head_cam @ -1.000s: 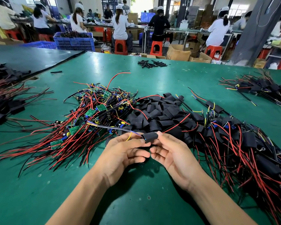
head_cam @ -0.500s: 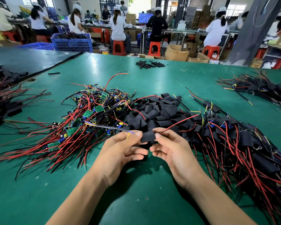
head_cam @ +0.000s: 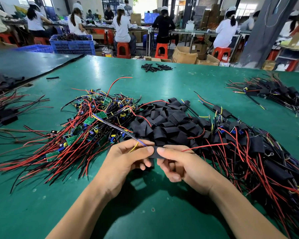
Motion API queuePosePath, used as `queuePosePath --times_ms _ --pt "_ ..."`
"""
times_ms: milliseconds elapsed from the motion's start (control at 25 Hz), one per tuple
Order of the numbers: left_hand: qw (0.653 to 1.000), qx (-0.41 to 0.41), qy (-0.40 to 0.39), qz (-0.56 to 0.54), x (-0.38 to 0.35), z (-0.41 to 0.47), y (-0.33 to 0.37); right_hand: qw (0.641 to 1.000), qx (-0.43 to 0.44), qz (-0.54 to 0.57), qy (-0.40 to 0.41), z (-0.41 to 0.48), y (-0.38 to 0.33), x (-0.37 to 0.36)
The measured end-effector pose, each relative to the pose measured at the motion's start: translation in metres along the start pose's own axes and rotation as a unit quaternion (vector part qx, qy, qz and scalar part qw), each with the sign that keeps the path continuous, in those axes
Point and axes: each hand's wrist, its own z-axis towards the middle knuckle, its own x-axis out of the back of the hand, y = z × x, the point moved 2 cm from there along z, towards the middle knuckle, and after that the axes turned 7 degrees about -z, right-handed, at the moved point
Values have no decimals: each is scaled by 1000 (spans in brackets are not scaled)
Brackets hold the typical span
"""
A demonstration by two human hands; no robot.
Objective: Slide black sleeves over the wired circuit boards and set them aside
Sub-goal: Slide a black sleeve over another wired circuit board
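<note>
- Progress was judged as roughly midway: one black sleeve was held just above the tabletop, between the left hand and the right hand.
- The left hand's fingers were pinched on the sleeve's left end, where a dark wire bundle came out. The right hand's thumb and forefinger were pinched on its right end, past which a red wire stuck out.
- No board was seen at the hands, so it was taken to be inside the sleeve. Whether it was fully seated could not be told.
- This piece had not yet been set aside.
- A large heap of sleeved boards was seen at the right, touching the right forearm's side of the tabletop, and was taken as finished work.
- A tangle of bare green boards was seen at the left, with a pile of loose sleeves between the two heaps. Much was therefore judged left to do.
</note>
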Motion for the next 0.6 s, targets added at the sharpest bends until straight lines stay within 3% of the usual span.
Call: queuePosePath --times_ms 80,160,280,360,440,600 --pt "1000 2 -5 -18 0 0 1 997 69 -2 42 3 -3 -3" --pt "1000 4 6 -25 0 1 2 978 139 34 151 7 -7 0" --pt "999 9 41 -15 4 2 1 908 186 152 342 3 -16 21" --pt "999 11 49 -14 4 3 0 858 181 238 417 -3 -18 37" --pt "999 8 51 -14 3 3 0 832 172 283 445 -8 -18 44" --pt "996 0 94 8 8 5 -1 828 180 270 457 -6 -14 41"
